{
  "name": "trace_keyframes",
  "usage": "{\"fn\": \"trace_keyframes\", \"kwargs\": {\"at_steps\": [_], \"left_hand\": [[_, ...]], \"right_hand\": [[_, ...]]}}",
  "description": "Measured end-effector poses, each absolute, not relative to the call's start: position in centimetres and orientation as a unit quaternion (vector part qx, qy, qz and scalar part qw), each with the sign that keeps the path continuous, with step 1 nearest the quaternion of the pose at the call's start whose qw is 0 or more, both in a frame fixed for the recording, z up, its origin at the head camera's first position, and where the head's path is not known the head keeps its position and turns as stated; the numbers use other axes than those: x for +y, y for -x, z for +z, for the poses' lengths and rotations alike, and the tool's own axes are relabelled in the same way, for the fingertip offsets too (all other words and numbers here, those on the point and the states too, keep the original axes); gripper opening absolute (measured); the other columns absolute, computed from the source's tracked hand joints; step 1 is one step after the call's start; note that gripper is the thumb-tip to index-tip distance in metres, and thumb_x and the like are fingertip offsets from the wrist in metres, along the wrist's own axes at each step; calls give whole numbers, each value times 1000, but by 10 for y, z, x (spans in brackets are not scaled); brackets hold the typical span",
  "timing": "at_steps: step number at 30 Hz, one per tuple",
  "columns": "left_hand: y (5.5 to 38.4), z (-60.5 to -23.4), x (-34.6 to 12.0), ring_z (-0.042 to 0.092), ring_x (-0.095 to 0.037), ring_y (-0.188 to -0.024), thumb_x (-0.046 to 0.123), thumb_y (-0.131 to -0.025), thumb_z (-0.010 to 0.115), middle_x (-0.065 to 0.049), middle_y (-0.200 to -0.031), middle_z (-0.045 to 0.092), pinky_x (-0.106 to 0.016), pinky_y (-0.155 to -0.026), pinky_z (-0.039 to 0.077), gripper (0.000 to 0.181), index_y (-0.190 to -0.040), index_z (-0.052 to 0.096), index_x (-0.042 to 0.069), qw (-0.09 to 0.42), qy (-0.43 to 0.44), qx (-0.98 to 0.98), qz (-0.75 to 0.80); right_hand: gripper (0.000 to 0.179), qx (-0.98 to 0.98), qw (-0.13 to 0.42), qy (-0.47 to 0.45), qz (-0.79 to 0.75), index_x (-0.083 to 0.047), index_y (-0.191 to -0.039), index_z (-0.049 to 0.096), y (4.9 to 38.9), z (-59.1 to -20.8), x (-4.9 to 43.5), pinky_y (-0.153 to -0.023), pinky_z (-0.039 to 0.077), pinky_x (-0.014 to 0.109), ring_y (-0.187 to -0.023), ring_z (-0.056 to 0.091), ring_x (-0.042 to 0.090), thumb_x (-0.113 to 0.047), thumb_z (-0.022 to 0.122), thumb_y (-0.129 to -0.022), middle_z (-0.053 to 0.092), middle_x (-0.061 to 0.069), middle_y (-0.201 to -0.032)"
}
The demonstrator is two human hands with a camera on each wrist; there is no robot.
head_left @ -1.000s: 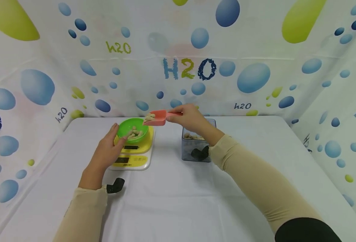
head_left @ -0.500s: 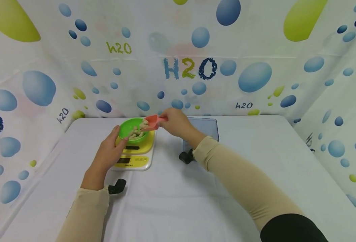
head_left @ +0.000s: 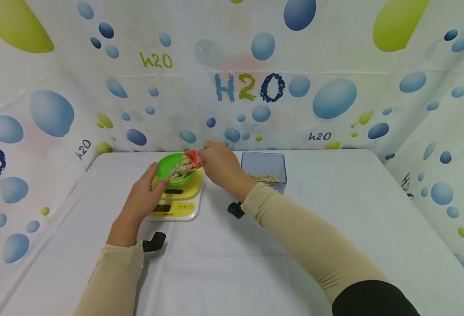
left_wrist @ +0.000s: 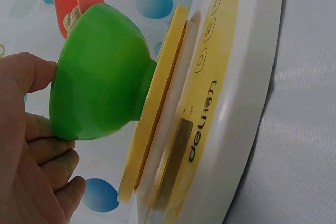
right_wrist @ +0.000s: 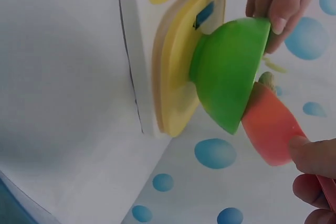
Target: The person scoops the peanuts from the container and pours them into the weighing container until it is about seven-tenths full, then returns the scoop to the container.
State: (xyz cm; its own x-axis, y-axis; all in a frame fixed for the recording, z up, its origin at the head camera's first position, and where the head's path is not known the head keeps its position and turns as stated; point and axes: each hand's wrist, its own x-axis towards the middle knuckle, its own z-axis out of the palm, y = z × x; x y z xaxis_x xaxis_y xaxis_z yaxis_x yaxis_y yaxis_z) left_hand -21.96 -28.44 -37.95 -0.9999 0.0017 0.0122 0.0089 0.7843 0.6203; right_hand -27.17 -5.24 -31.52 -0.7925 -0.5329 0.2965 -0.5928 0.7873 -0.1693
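In the head view a green bowl [head_left: 165, 164] holding shelled-looking pale peanuts [head_left: 180, 171] stands on the yellow platform of a kitchen scale [head_left: 184, 210]. My left hand [head_left: 139, 199] holds the bowl's left side, thumb and fingers at the rim, as the left wrist view shows. The right hand [head_left: 222, 169] grips the handle of a coral-pink scoop [right_wrist: 270, 127]. Tipped toward the bowl, the scoop has its mouth over the right rim, with peanuts at its lip. The hand hides most of the handle in the head view.
A clear bluish plastic box [head_left: 263, 162] with more peanuts [head_left: 269, 178] stands right of the scale, partly behind the right forearm. A white cloth [head_left: 216, 272] covers the table. A patterned curtain [head_left: 184, 114] hangs behind its far edge.
The right hand has moved left with the scoop, from beside the bowl to over its rim, and tilted it. More peanuts lie at the bowl's right side. The left hand stays at the bowl.
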Motion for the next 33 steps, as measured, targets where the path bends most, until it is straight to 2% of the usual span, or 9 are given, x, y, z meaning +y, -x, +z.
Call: {"fn": "trace_keyframes", "kwargs": {"at_steps": [7, 11, 17, 26, 33], "left_hand": [[220, -378, -283, 10, -37, -152, 51, -102, 38, -12, -166, 9, -59, -120, 15, 76, -159, 8, 11, 6, 3, -945, -328], [220, -379, -283, 10, -37, -152, 51, -102, 38, -12, -166, 9, -59, -120, 15, 76, -159, 8, 11, 8, 2, -944, -331], [220, -379, -283, 9, -36, -152, 52, -102, 38, -11, -166, 9, -59, -120, 15, 77, -159, 8, 11, 8, -1, -943, -334], [220, -380, -282, 10, -37, -152, 51, -102, 40, -12, -166, 8, -58, -120, 15, 77, -159, 6, 11, 7, -2, -943, -333], [220, -379, -283, 9, -37, -152, 53, -102, 38, -12, -166, 7, -59, -120, 14, 78, -159, 5, 12, 5, 0, -942, -335]], "right_hand": [[21, -921, 190, -338, 43, -14, -111, 75, 268, -317, -54, -70, 54, 23, -81, 59, 18, -9, 62, -95, 64, 1, -94], [22, -916, 208, -341, 31, -14, -111, 75, 267, -316, -53, -69, 54, 23, -81, 60, 18, -8, 63, -94, 66, 2, -95], [21, -915, 207, -342, 54, -14, -114, 73, 268, -316, -50, -70, 54, 22, -82, 60, 17, -14, 64, -96, 66, 2, -94], [21, -919, 208, -328, 67, -15, -108, 75, 269, -312, -44, -66, 54, 23, -77, 62, 16, -28, 70, -92, 66, 1, -88], [19, -928, 187, -308, 99, -14, -106, 75, 272, -311, -38, -66, 52, 21, -75, 59, 13, -27, 67, -94, 66, 0, -88]]}}
